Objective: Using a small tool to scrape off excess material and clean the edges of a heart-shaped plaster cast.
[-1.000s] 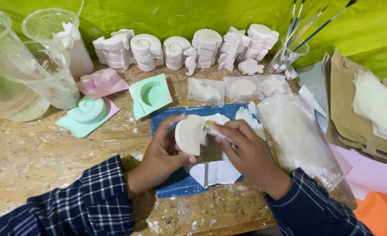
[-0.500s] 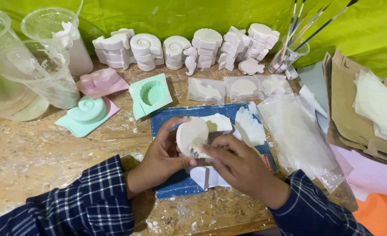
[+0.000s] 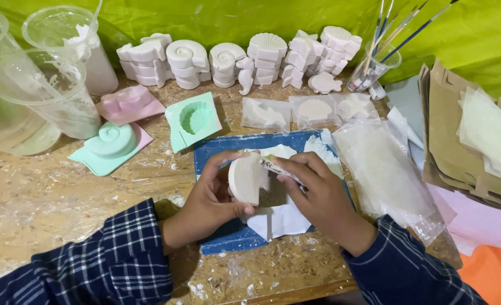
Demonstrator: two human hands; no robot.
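Head view: looks down on a rough chipboard tabletop (image 3: 47,197), both forearms in dark blue checked sleeves.
Left hand (image 3: 213,197): curled round a flat, rounded white plaster cast (image 3: 247,179), thumb under its lower edge, fingers behind it.
Plaster cast: held on edge, tilted, just above a blue work mat (image 3: 228,237) and a sheet of white paper (image 3: 278,220).
Right hand (image 3: 318,195): fingers pressed together, pinching a thin white-dusted scraping tool (image 3: 281,168); its tip meets the right edge of the cast.
Mat position: centre of the tabletop, near the front edge, dusted with white powder.
Moulds: a mint-green square silicone shell mould (image 3: 194,120) just behind the mat; a mint-green spiral snail mould (image 3: 110,142) to its left, lying on a pink sheet; a pink mould (image 3: 130,103) behind that.
Back row: stacks of white plaster shell casts (image 3: 228,65) against a green backdrop.
Left side: clear plastic measuring cups (image 3: 41,85).
Right side: clear jar of paintbrushes (image 3: 372,68), clear plastic bags (image 3: 383,164), brown paper envelopes (image 3: 459,141).
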